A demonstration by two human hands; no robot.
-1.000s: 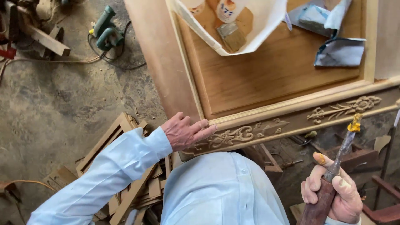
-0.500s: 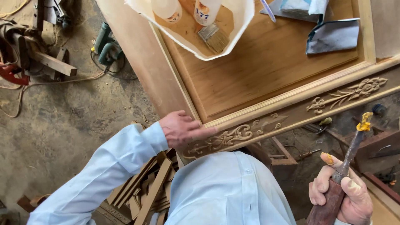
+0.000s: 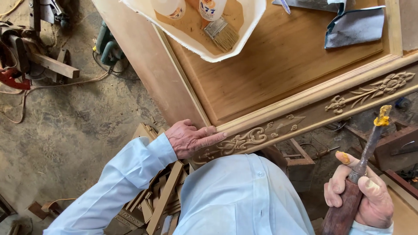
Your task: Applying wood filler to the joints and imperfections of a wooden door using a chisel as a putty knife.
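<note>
A pale blue shirt sleeve (image 3: 117, 182) meets a honey-brown carved rail (image 3: 305, 115) patterned with raised floral scrolls. The chisel (image 3: 361, 174) shows a reddish-brown handle, dark shaft and yellow-smeared tip. A white tray (image 3: 196, 43) holds a straw-coloured brush (image 3: 222, 35); grey-blue sandpaper (image 3: 352, 28) lies on tan wood.
</note>
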